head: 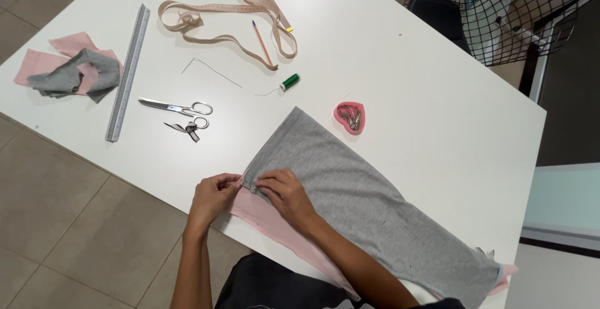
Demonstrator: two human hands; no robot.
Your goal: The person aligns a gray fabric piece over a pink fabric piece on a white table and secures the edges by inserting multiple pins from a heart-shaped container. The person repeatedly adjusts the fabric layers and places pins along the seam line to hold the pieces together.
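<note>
Bright, even light fell from overhead. The white rectangular table (400,65) showed soft shadows only. Focus was sharp throughout.

Just one view here, taken from head height, looking steeply down and close over the white table (406,59); floor is seen left, chair (500,15) far right.

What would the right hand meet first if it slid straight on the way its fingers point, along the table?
The right hand lies on the grey knit fabric panel, fingers pointing left toward the left hand at the fabric's corner. It would likely meet that hand's fingertips first; they look almost touching already.
</note>
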